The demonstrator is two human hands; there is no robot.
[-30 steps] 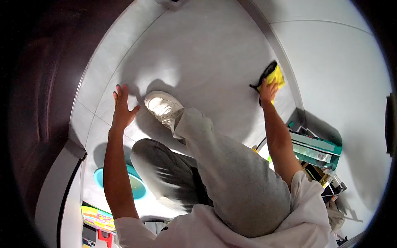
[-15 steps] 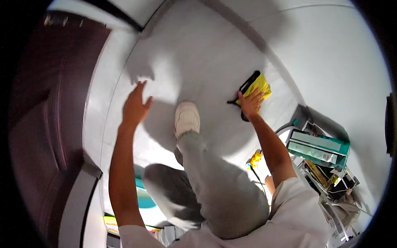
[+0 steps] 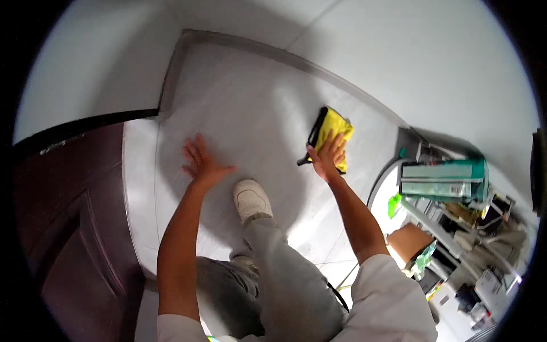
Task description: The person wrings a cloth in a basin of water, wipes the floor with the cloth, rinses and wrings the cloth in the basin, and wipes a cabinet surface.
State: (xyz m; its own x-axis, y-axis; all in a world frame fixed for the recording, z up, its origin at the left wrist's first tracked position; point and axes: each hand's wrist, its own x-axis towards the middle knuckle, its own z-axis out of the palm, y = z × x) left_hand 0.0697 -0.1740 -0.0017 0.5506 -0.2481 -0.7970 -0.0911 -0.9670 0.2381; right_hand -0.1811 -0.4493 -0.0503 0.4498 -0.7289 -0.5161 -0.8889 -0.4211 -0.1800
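A yellow cleaning cloth (image 3: 342, 126) with a black edge lies on the grey floor (image 3: 245, 97). My right hand (image 3: 327, 157) presses down on it, fingers over the yellow side and thumb along the black edge. To the left, my left hand (image 3: 204, 168) is open with its fingers spread wide, low over the floor and holding nothing. Between the two arms, my foot in a pale shoe (image 3: 252, 200) rests on the floor.
At the left stands a dark red-brown panelled door (image 3: 80, 228). A white wall (image 3: 410, 68) runs behind a dark floor border. On the right is a cluttered rack with a green-and-white box (image 3: 439, 179), and a brown box (image 3: 409, 242) is close to my right arm.
My view has turned, showing more of the far corner. The right hand and cloth have shifted a little away from the right-hand wall. My left hand has lowered and spread its fingers.
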